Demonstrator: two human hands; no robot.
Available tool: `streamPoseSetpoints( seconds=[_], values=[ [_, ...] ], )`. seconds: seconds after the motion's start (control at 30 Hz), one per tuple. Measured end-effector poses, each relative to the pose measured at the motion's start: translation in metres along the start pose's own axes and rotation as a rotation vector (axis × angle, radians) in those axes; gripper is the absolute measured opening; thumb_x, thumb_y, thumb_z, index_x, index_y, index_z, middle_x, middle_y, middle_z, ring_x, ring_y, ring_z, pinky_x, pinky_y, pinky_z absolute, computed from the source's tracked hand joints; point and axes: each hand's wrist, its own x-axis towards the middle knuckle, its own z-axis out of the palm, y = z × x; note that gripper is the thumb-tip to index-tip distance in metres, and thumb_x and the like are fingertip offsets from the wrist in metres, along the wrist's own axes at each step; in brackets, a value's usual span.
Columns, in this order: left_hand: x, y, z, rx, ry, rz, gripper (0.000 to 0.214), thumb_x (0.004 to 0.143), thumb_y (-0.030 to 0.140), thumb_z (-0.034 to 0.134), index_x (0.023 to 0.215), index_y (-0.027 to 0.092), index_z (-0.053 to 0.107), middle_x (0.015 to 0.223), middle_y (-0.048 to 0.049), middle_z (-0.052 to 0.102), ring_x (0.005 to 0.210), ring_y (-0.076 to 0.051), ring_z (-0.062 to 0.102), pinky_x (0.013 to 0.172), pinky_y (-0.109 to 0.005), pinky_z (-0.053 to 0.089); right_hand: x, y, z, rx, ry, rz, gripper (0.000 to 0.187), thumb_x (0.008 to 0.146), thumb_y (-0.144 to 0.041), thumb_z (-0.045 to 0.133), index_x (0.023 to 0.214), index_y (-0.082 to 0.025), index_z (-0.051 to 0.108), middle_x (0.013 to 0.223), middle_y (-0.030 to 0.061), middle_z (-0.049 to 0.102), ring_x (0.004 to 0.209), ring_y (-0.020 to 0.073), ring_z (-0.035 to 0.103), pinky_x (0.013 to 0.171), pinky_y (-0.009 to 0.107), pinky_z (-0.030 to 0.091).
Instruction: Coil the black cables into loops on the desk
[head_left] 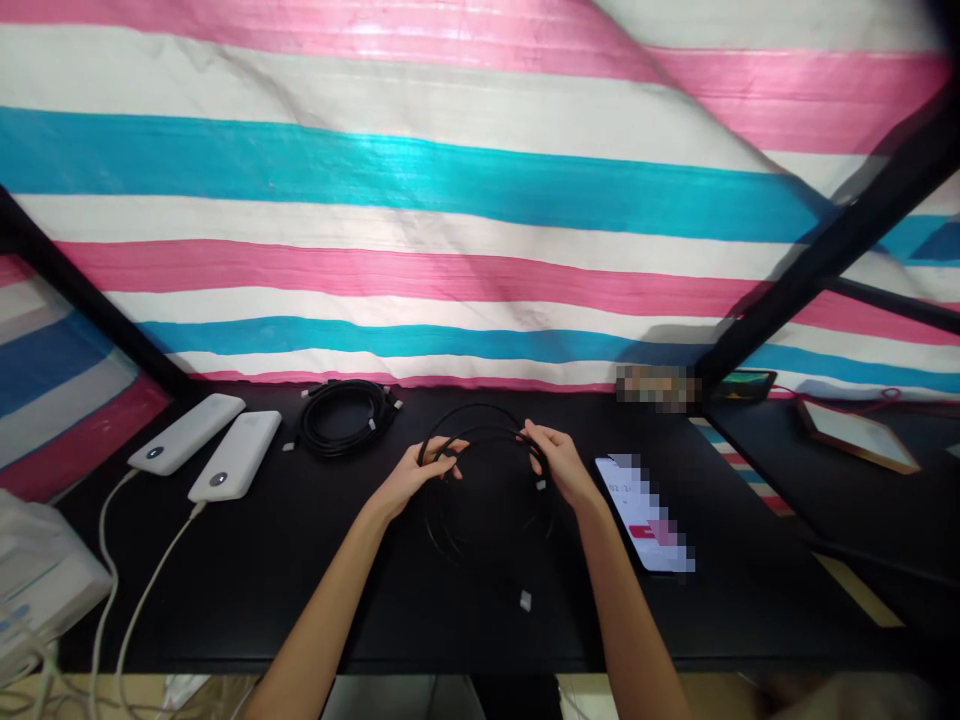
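**Figure.** Left hand [411, 480] curled around the strands of a coiled black cable [487, 408], fingers closed over them; right hand [559, 462] pinching the strands between thumb and fingers at the far side of the loop. Holding the loop at two well-separated points keeps it open and round, its lower part lying on the bench [360, 625]. A white plug [525, 600] lies near the loop's lower end, apparently on this cable. Open bench extends to the near edge. At left lie a second black coil [345, 418] and two white power banks [186, 433]; at right, a phone [643, 512] lies just beside the right forearm. A striped cloth [375, 170] rises behind the far edge.
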Motion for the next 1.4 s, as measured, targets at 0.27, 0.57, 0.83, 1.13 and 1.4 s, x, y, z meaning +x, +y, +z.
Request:
streamPoseSetpoints(
  seconds=[0.27,0.57,0.83,1.13,1.4],
  values=[
    [-0.002,-0.008,-0.001,-0.164,-0.007,-0.032,0.037,0.075,0.032,0.068,0.106,0.012,0.066,0.075,-0.0073,0.068,0.064,-0.012,0.053,0.064,-0.025,0.038,-0.007,-0.005,0.001,0.289,-0.421,0.169,0.034,0.08,-0.039,0.061,0.107,-0.019,0.063,0.072,0.0007,0.064,0.032,-0.0002,0.028,0.031,0.016,0.017],
    [-0.001,-0.009,0.002,-0.207,-0.026,-0.112,0.036,0.072,0.034,0.071,0.101,0.012,0.068,0.082,-0.0093,0.069,0.064,-0.011,0.055,0.06,-0.023,0.04,-0.008,-0.001,-0.002,0.215,-0.47,0.058,0.036,0.074,-0.034,0.067,0.106,-0.018,0.069,0.085,0.0059,0.07,0.038,0.0019,0.041,0.032,0.017,0.024],
    [0.003,-0.009,0.0,-0.283,0.005,-0.041,0.037,0.075,0.044,0.067,0.098,0.015,0.071,0.128,-0.013,0.056,0.104,-0.024,0.057,0.085,-0.031,0.044,0.004,0.002,-0.008,-0.041,-0.034,-0.066,0.043,0.076,-0.042,0.065,0.111,-0.017,0.066,0.092,0.0102,0.071,0.047,0.009,0.058,0.035,0.018,0.042],
    [-0.007,-0.003,0.001,-0.508,-0.15,-0.146,0.053,0.082,0.058,0.05,0.101,0.012,0.069,0.099,-0.0146,0.067,0.081,-0.02,0.064,0.066,-0.027,0.044,0.004,0.001,-0.008,0.008,0.129,-0.141,0.04,0.07,-0.044,0.07,0.101,-0.019,0.067,0.094,0.0078,0.069,0.055,0.0128,0.062,0.04,0.023,0.051],
    [-0.007,0.003,0.005,-0.503,-0.066,-0.184,0.051,0.076,0.054,0.061,0.104,0.012,0.068,0.066,-0.0047,0.063,0.064,-0.017,0.062,0.062,-0.026,0.042,0.003,0.004,0.006,-0.065,0.185,-0.205,0.04,0.081,-0.052,0.054,0.095,-0.017,0.069,0.092,0.009,0.068,0.078,0.0198,0.066,0.059,0.029,0.054]
  ],
)
